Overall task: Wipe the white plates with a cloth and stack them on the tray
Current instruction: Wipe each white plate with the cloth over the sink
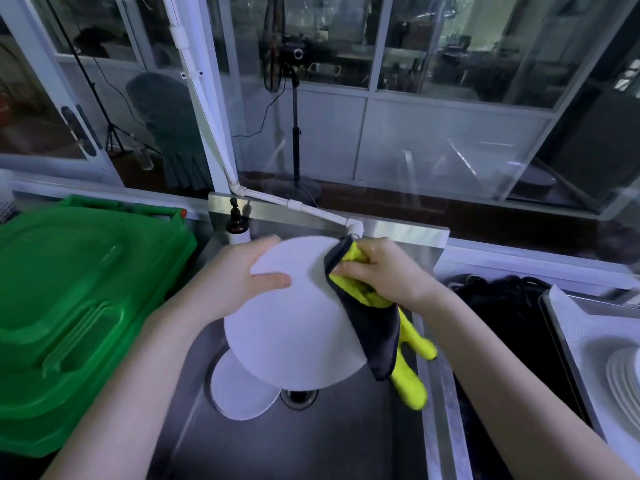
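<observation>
My left hand (239,275) grips the tilted white plate (298,330) over the sink (329,441), near its back edge; the fingers (349,270) of my right hand (384,271) clench the cloth (374,323) against the plate's right rim.

One camera only, worn on the person's head: wide-angle, tilted forward and down over the steel sink (329,445). The left hand (239,271) and right hand (381,268) sit mid-frame, close under the lens; the glass partition (450,64) beyond fills the upper half, well back.

Steel sink (311,445) holds a plate (239,393), maybe stacked.
</observation>
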A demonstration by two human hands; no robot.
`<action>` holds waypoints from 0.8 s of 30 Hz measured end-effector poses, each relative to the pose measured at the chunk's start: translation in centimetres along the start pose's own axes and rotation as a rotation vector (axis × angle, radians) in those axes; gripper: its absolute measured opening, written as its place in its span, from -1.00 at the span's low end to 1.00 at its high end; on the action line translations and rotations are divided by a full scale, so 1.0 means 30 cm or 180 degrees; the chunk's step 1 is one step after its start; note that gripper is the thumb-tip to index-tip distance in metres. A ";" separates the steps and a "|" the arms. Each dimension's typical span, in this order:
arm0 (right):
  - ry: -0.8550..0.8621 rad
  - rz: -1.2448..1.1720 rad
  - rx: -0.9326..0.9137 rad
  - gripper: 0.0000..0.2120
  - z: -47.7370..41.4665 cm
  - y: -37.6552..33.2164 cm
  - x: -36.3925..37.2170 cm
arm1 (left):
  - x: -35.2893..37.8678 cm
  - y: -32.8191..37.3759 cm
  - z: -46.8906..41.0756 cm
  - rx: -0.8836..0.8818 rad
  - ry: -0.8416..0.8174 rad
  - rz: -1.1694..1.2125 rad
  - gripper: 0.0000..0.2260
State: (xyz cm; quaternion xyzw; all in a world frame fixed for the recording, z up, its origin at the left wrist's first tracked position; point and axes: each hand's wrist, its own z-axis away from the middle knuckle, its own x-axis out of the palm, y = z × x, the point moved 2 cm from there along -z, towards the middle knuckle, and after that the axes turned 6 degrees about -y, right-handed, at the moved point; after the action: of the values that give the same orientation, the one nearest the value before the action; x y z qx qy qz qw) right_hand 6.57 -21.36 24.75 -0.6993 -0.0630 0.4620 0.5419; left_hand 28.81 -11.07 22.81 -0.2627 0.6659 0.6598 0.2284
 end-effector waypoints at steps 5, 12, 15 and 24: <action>0.0307 -0.0732 -0.0021 -0.67 0.021 0.050 0.051 | 0.022 -0.001 0.037 0.0024 0.0737 0.0813 -0.67; 0.1817 -0.3483 0.1094 -0.89 0.053 0.159 0.199 | 0.268 -0.016 0.034 -0.0838 0.1746 0.3698 -0.83; 0.1714 -0.3493 0.1222 -0.89 0.055 0.175 0.220 | 0.270 -0.024 0.007 -0.1021 0.2170 0.3317 -0.90; 0.0402 -0.1382 0.0371 -0.81 0.010 0.069 -0.026 | 0.000 0.034 0.004 0.0296 0.0668 0.1131 -0.81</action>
State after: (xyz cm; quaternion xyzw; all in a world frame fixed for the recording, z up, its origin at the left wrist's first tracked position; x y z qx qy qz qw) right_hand 5.06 -22.45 23.51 -0.6644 -0.1512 0.2928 0.6708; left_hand 28.15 -10.97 23.58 -0.1976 0.7516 0.6273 0.0497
